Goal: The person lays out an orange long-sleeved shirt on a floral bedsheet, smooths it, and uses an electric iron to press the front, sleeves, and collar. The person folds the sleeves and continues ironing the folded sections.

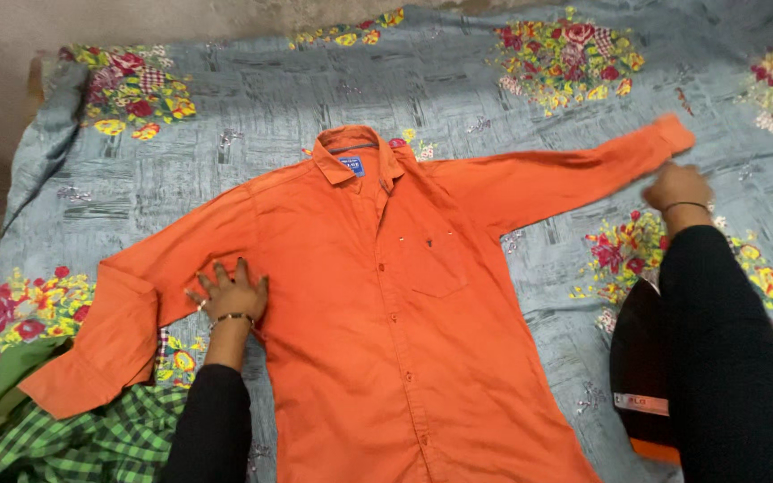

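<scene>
The left hand (230,293), fingers spread, presses flat on the orange button-up shirt (378,304) at the armpit, lower left of centre. The right hand (675,188), at the right, pinches its outstretched sleeve near the cuff. The shirt lies face-up, mid-frame, on a grey floral bedsheet (252,116); a green checked cloth (91,443) sits lower left.

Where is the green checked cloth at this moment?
In the head view, the green checked cloth lies at the bottom left corner, under the orange shirt's cuff, beside the left hand's dark sleeve.
</scene>
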